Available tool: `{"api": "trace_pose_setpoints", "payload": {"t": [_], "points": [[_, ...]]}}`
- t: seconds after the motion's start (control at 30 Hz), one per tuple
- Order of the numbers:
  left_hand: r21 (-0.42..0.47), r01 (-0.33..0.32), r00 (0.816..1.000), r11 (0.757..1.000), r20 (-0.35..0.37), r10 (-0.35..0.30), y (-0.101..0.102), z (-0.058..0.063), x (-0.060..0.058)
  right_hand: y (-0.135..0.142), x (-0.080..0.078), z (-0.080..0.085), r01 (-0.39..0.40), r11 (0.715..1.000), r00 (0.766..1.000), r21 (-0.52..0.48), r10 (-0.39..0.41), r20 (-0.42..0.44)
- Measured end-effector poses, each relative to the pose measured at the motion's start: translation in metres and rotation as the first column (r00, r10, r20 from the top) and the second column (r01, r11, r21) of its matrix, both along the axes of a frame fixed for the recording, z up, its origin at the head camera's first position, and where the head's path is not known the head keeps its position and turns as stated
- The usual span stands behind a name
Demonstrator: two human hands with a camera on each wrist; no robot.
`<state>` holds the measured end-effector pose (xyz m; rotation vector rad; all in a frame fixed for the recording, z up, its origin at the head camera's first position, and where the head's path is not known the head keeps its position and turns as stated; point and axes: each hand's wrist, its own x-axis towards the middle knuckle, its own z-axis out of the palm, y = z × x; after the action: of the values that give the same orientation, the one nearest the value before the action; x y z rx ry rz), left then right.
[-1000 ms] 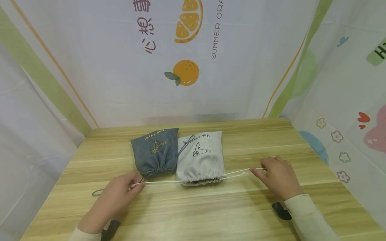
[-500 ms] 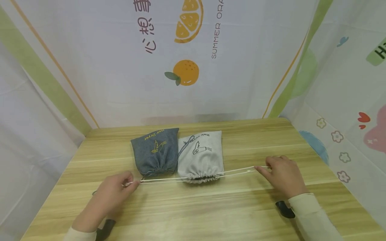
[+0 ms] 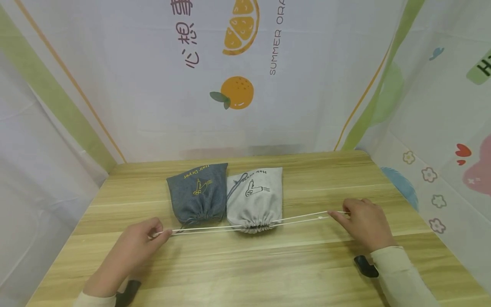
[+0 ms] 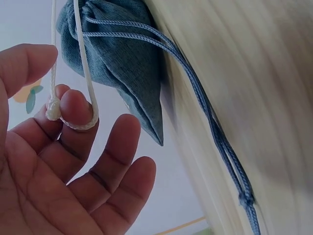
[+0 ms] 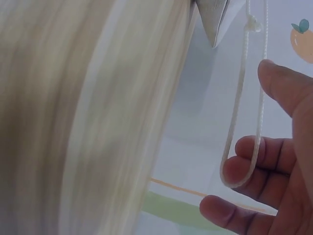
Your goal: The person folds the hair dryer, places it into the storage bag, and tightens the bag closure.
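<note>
A light grey drawstring pouch (image 3: 255, 202) with a hair dryer print lies on the table, its gathered mouth toward me. White drawstring (image 3: 211, 229) runs taut out of both sides of that mouth. My left hand (image 3: 134, 245) holds the left loop; in the left wrist view, the knotted white cord (image 4: 84, 58) hooks round a bent finger. On the other side, my right hand (image 3: 364, 224) holds the right loop, and the right wrist view has the cord (image 5: 238, 98) looped over a fingertip, thumb close by. The mouth is puckered, with a narrow dark gap.
A dark blue drawstring pouch (image 3: 201, 194) lies left of the grey one, its mouth gathered. One of its blue cords (image 3: 237, 185) crosses the grey pouch; another blue cord (image 4: 200, 98) trails near my left hand. A printed white curtain (image 3: 307, 106) stands behind the wooden table (image 3: 245, 273).
My hands have moved apart, left hand leftward and right hand rightward, pulling the white drawstring. The grey pouch's mouth has drawn in from a wide gap to a narrow one.
</note>
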<state>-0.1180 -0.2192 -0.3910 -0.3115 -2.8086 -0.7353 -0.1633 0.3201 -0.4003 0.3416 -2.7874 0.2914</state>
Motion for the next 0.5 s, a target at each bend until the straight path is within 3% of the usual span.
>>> {"api": "trace_pose_setpoints", "payload": {"t": [0.5], "points": [[-0.006,-0.067,0.991,0.998,0.118,0.067,-0.012,-0.006,0.001,0.014,-0.004,-0.008,0.034,0.999,0.999,-0.025,-0.034,-0.015]]}}
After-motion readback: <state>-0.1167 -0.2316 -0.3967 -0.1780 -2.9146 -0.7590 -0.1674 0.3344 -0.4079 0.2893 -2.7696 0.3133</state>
